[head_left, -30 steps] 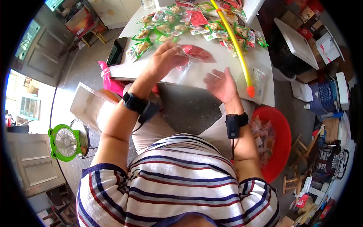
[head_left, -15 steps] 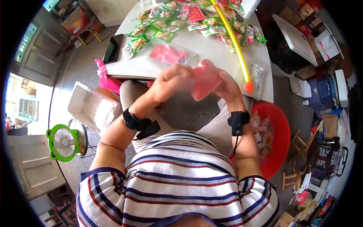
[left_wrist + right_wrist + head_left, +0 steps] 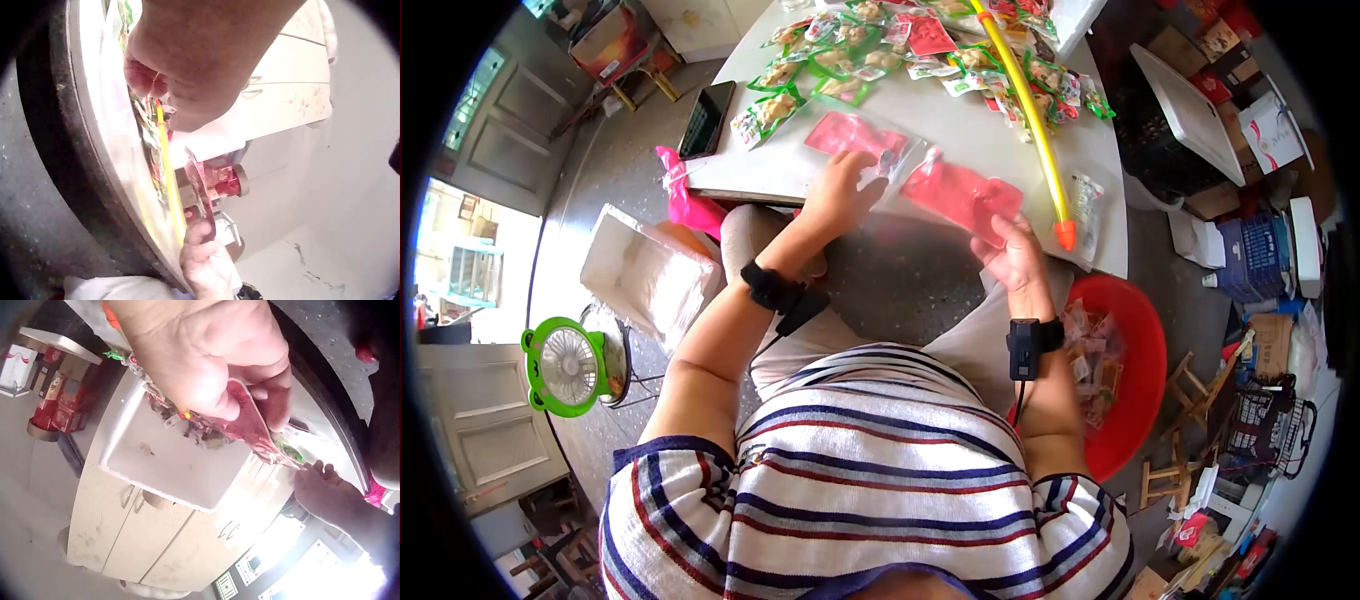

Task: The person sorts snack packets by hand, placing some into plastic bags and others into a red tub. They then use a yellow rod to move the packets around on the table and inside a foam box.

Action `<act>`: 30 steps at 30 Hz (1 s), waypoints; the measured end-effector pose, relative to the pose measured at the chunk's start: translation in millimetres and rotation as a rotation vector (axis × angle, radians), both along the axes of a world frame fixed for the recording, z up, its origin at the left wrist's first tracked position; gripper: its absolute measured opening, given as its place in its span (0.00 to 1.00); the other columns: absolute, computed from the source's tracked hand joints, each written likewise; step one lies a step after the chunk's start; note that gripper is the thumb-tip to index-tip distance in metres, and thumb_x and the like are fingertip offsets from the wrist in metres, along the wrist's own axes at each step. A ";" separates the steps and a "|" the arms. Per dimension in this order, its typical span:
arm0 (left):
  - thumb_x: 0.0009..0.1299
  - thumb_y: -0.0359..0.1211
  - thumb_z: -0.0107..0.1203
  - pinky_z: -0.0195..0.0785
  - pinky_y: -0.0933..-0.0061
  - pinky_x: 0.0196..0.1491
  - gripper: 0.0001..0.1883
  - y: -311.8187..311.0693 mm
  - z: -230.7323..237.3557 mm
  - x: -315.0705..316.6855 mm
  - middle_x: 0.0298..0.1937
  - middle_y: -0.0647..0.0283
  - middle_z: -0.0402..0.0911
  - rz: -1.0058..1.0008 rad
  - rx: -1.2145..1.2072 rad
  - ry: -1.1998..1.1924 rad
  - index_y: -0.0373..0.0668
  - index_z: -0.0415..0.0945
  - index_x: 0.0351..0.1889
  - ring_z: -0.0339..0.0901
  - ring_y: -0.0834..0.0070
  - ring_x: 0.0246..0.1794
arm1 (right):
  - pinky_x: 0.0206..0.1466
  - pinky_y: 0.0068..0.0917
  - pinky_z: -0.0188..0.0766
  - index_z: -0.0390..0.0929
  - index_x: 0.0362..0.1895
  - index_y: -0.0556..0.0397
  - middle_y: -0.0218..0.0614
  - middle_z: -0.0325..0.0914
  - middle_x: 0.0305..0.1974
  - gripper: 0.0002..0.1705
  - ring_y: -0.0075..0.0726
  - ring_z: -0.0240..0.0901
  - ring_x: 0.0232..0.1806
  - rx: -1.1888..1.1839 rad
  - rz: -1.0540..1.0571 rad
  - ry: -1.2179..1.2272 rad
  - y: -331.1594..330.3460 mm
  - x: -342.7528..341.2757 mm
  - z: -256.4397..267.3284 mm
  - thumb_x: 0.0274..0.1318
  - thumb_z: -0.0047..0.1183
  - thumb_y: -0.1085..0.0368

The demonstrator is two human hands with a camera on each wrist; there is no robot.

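Note:
A flat clear plastic packet with red contents [image 3: 962,195] hangs over the table's near edge. My right hand [image 3: 1015,258] pinches its right end between thumb and fingers, as the right wrist view shows close up. At the packet's clear other end, my left hand [image 3: 840,198] has its thumb and fingertips on the film; in the right wrist view the packet [image 3: 247,425] stretches toward those fingertips. A second red packet [image 3: 840,135] lies on the table just beyond my left hand. The left wrist view shows the held packet [image 3: 201,190] edge-on.
Several green-and-clear food packets [image 3: 775,108] are heaped across the table [image 3: 750,175]. A yellow tube with orange ends [image 3: 1040,150] lies along the right. A phone [image 3: 707,120] rests at the left edge. A red tub [image 3: 1145,385] of packets stands at right, a white foam box [image 3: 635,265] at left.
The left hand first reached over the table near red packets. A red packet then came up between both hands over the lap; now it is farther forward, with the hands drawn apart.

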State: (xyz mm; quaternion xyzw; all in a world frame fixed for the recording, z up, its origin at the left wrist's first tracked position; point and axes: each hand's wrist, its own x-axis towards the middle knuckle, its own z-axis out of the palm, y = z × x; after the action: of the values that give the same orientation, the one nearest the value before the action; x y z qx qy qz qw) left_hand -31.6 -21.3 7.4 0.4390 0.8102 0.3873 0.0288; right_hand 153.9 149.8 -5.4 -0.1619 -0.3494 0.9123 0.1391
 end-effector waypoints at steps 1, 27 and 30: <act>0.52 0.36 0.55 0.64 0.71 0.35 0.17 -1.0 -3.5 -1.3 0.36 0.57 0.70 0.023 -0.050 0.145 0.40 0.68 0.38 0.70 0.67 0.32 | 0.32 0.28 0.70 0.66 0.44 0.46 0.31 0.71 0.39 0.15 0.31 0.69 0.37 -0.017 -0.052 0.012 0.5 -0.3 -1.1 0.48 0.44 0.69; 0.57 0.33 0.43 0.62 0.62 0.32 0.07 30.0 -4.2 20.8 0.28 0.56 0.71 0.099 -0.061 0.073 0.40 0.68 0.26 0.69 0.57 0.30 | 0.40 0.36 0.65 0.60 0.50 0.47 0.33 0.67 0.43 0.20 0.35 0.66 0.41 0.005 0.012 -0.053 -16.9 -54.2 -8.6 0.49 0.40 0.71; 0.57 0.34 0.43 0.62 0.61 0.32 0.07 29.1 -3.4 27.3 0.27 0.56 0.71 0.064 -0.167 0.118 0.41 0.67 0.26 0.69 0.56 0.30 | 0.36 0.33 0.67 0.61 0.47 0.52 0.36 0.69 0.39 0.19 0.34 0.68 0.36 0.038 0.049 -0.054 -21.0 -65.0 -7.2 0.48 0.42 0.70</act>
State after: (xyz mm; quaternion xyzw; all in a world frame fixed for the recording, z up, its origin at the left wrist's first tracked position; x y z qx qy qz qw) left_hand -4.3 7.8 4.0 0.4310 0.8535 0.2927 0.0054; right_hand 88.9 128.8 -12.7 -0.1755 -0.3740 0.9040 0.1104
